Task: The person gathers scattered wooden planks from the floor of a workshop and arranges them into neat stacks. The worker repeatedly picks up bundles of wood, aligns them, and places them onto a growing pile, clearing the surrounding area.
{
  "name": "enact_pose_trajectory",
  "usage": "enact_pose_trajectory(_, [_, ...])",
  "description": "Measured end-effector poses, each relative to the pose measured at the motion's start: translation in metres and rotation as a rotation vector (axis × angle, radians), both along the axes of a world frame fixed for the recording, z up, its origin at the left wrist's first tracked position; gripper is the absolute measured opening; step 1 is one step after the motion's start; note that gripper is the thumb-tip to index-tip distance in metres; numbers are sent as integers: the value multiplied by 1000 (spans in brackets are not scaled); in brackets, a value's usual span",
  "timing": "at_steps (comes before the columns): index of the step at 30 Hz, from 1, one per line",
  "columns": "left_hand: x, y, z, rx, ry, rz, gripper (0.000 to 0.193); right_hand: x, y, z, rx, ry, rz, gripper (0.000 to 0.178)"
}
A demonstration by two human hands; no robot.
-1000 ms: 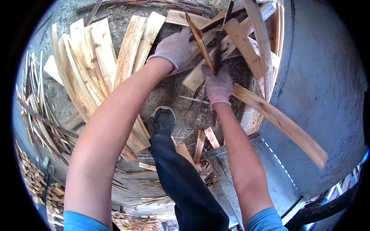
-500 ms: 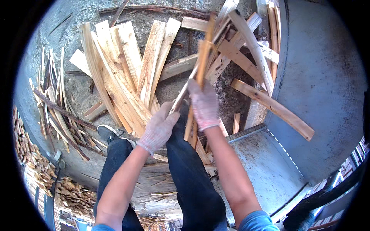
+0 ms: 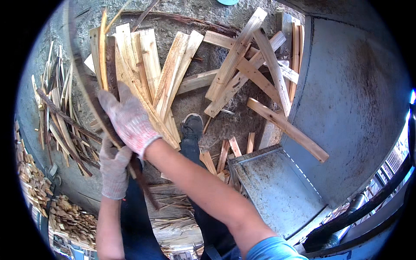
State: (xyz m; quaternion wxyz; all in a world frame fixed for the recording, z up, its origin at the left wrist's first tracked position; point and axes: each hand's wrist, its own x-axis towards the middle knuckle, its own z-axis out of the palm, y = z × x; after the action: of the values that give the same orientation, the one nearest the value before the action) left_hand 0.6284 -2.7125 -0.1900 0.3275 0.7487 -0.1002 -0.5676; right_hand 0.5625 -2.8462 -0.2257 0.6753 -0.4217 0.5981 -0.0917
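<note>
Both hands wear pale knit work gloves. At the left of the middle, my left hand (image 3: 114, 168) is closed around the lower part of a long, thin bark-edged wood strip (image 3: 85, 82). Just above it, my right hand (image 3: 128, 117), with its arm reaching across from the right, is closed on the same bundle. A narrow yellowish strip (image 3: 103, 52) and a dark bark strip (image 3: 112, 65) rise from its fingers. The long strip slants from the upper left down past both hands, its upper end blurred. Broad pale boards (image 3: 149, 56) lie behind the hands.
A pile of thin sticks (image 3: 65, 112) leans at the left. Crossed boards (image 3: 236, 56) lie toward the upper right, beside a grey metal panel (image 3: 346, 95) and a metal ledge (image 3: 277, 186). Short wood pieces (image 3: 223, 156) stand by the ledge. My shoe (image 3: 192, 125) is between the boards.
Both hands have swung left with the strips, from above my legs toward the stick pile. My right arm now crosses my body. One foot now shows farther forward, near the middle.
</note>
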Motion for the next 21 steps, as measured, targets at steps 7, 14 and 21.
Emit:
enact_pose_trajectory(7, [131,56,0,15,-415,-5,29,-307,-3,-59,-668,869,920,73])
enact_pose_trajectory(14, [218,131,-78,352,-898,-307,42,-490,-26,-56,-54,1303,1120,45])
enact_pose_trajectory(21, [82,83,-73,226,-530,-511,70,-408,-16,1,467,551,577,77])
